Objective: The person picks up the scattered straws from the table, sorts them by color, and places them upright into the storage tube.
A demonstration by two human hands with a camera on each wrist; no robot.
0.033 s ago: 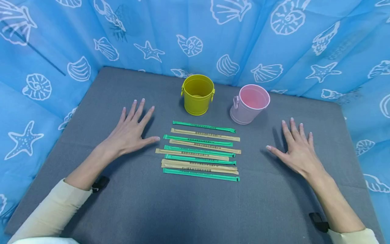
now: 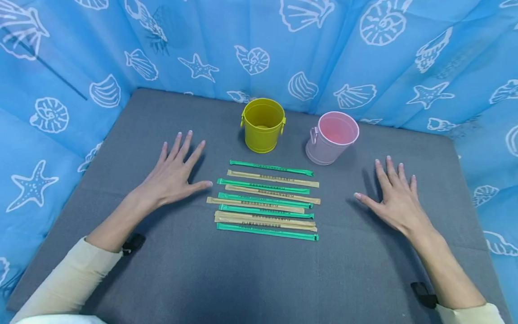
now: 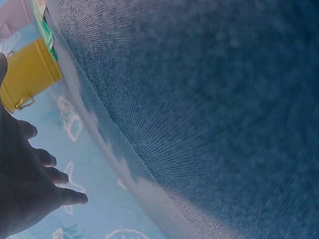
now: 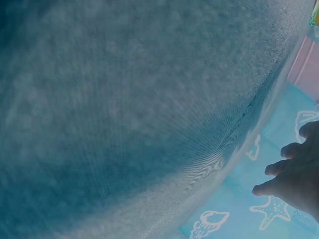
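Observation:
My left hand (image 2: 175, 173) lies flat and open on the grey table cover (image 2: 251, 279), fingers spread, just left of a stack of several wrapped straws (image 2: 267, 201). The straws alternate green and tan and lie side by side in the middle. My right hand (image 2: 398, 201) also rests flat and open, well to the right of the straws. Behind the straws stand a yellow bucket (image 2: 263, 126) and a pink bucket (image 2: 331, 138), both upright. In the left wrist view my left hand (image 3: 25, 191) shows dark, near the yellow bucket (image 3: 29, 74). The right wrist view catches my right hand (image 4: 298, 180).
A blue curtain (image 2: 259, 40) printed with white shells and starfish closes off the back and both sides of the table. Black straps sit at my left wrist (image 2: 132, 244) and right wrist (image 2: 423, 294). Grey cover stretches in front of the straws.

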